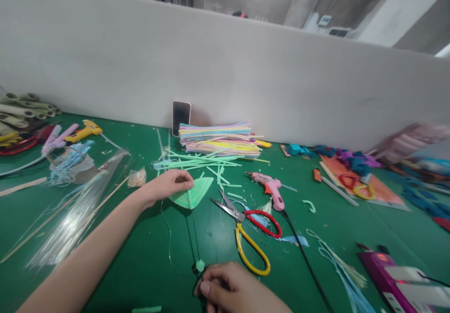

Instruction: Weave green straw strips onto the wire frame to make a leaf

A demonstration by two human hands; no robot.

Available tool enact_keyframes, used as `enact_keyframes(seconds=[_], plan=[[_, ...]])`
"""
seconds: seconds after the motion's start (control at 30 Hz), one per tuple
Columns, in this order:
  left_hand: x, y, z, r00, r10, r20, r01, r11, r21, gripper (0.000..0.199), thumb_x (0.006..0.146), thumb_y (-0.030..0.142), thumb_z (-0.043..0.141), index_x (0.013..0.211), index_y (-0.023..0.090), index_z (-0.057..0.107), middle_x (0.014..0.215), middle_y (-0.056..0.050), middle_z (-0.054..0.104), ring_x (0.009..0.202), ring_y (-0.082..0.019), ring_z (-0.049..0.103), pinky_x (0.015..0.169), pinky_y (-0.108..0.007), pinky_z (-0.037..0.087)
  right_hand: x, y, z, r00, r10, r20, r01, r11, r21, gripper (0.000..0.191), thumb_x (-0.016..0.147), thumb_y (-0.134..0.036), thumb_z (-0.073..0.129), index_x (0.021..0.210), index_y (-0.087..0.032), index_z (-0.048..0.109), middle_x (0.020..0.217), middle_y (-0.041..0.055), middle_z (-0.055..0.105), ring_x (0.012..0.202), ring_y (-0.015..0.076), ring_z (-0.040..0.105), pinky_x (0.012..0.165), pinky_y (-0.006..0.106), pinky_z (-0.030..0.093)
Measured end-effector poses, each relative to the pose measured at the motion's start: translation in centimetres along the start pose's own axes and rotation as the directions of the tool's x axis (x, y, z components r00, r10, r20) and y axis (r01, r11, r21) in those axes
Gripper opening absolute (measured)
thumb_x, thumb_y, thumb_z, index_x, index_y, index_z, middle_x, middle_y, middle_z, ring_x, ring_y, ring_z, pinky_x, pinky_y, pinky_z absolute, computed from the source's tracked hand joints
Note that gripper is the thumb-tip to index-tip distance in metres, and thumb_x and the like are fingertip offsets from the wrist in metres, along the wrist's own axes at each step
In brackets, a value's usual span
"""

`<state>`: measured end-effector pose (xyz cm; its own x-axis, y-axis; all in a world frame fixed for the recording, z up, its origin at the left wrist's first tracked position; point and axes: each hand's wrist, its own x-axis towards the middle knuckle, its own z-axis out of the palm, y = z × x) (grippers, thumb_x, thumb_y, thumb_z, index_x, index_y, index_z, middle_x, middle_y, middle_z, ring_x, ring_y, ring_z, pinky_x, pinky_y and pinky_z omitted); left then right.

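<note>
My left hand (176,182) is closed on the upper edge of a light green, leaf-shaped piece (195,193) with fine ribs, holding it over the green table. From this piece a thin dark cord (192,238) runs in two strands toward me, down to a small fuzzy green ball (200,265). Just below the ball, my right hand (230,287) has its fingers pinched on the cord's lower end, most of which they hide. Scissors (241,217) with one red and one yellow handle lie open to the right, near the right hand.
A pink glue gun (270,189) with a black cable lies beyond the scissors. Loose green strips (200,161) and a pastel bundle of strips (220,139) sit before a phone (181,118) leaning on the white partition (225,69). A purple power strip (381,275) is at right.
</note>
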<state>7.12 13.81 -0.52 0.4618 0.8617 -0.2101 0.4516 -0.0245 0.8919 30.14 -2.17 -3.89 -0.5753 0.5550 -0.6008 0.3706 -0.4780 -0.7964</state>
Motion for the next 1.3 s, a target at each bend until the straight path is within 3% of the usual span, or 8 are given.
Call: enact_keyframes(seconds=[0.3,0.83,1.17,1.3], plan=[[-0.3,0.3,-0.2,0.999,-0.040,0.031,0.042,0.998,-0.055,0.029,0.073,0.045,0.071,0.085,0.019,0.066,0.085,-0.002,0.067,0.084,-0.020,0.060,0.074,-0.028,0.042,0.2,0.2,0.2,1.000,-0.023,0.000,0.023,0.997,0.075,0.065,0.078,-0.077,0.051,0.093,-0.015,0.061,0.067,0.0008,0.064,0.048,0.0065,0.051,0.047,0.016,0.035],[-0.5,1.2,0.3,0.997,-0.052,0.051,0.049,0.997,0.066,0.032,0.074,0.050,0.066,0.078,0.019,0.065,0.075,0.000,0.061,0.071,-0.017,0.052,0.063,-0.026,0.034,-0.3,-0.5,0.4,1.000,-0.027,-0.008,0.027,0.997,0.074,0.060,0.078,-0.074,0.055,0.092,-0.016,0.061,0.068,-0.0001,0.062,0.051,0.0064,0.050,0.051,0.017,0.034],[-0.5,1.6,1.2,0.997,-0.050,-0.055,0.055,0.994,0.092,0.035,0.076,0.054,0.061,0.077,0.019,0.062,0.064,0.004,0.049,0.060,-0.015,0.042,0.056,-0.026,0.028,-0.1,-0.1,0.2,0.998,-0.060,0.013,0.057,0.987,0.150,0.065,0.073,-0.077,0.058,0.094,-0.015,0.060,0.068,0.0003,0.063,0.046,0.0046,0.047,0.048,0.016,0.034],[-1.0,2.5,0.7,0.995,-0.014,-0.097,0.023,0.996,0.087,0.035,0.079,0.054,0.060,0.080,0.019,0.062,0.070,0.002,0.053,0.065,-0.015,0.044,0.058,-0.026,0.031,-0.3,-0.3,0.3,0.994,-0.081,-0.077,0.092,0.984,0.152,0.064,0.076,-0.076,0.055,0.097,-0.015,0.061,0.058,-0.0048,0.054,0.040,0.0058,0.043,0.043,0.018,0.031]])
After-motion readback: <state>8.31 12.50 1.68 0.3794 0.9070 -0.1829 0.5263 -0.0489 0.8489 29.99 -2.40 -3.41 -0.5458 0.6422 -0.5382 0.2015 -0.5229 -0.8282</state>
